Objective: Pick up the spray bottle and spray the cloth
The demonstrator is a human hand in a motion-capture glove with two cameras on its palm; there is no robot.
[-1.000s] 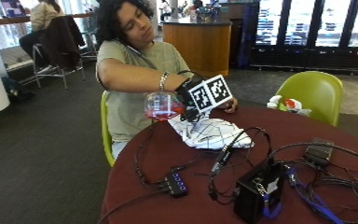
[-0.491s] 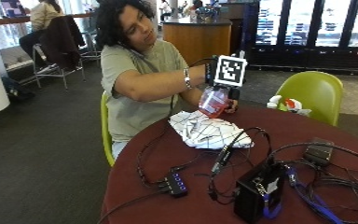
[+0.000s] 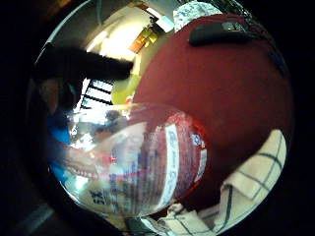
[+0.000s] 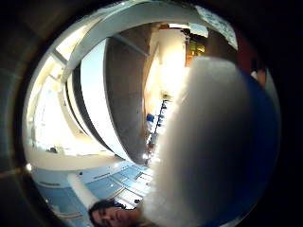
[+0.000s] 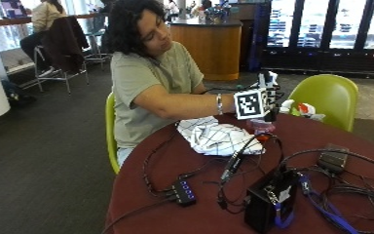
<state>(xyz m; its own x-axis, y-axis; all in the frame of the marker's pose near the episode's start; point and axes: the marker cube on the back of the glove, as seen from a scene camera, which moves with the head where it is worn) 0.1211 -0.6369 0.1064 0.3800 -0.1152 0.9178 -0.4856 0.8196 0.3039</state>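
Note:
In the outside view my gloved right hand (image 5: 272,108) grips a clear spray bottle (image 5: 262,126) with a red label. It holds the bottle upright just above the maroon table (image 5: 174,161), at the right edge of the cloth. The cloth (image 5: 216,139), white with dark check lines, lies crumpled on the table in front of the person. The little finger side palm view is filled by the bottle's body (image 3: 147,162), with the cloth (image 3: 251,182) and table (image 3: 221,98) beneath. In the thumb side palm view the bottle's white top (image 4: 213,142) blocks much of the scene.
Black cables loop over the table's middle. A small hub (image 5: 184,191), a black box (image 5: 268,204) and a flat black device (image 5: 333,160) lie among them. A green chair (image 5: 326,97) stands beyond the table, and a white and red item (image 5: 302,108) sits at the far edge.
My hand has carried the bottle rightwards from the cloth's left side, across the cloth, to its right edge, and lower toward the table.

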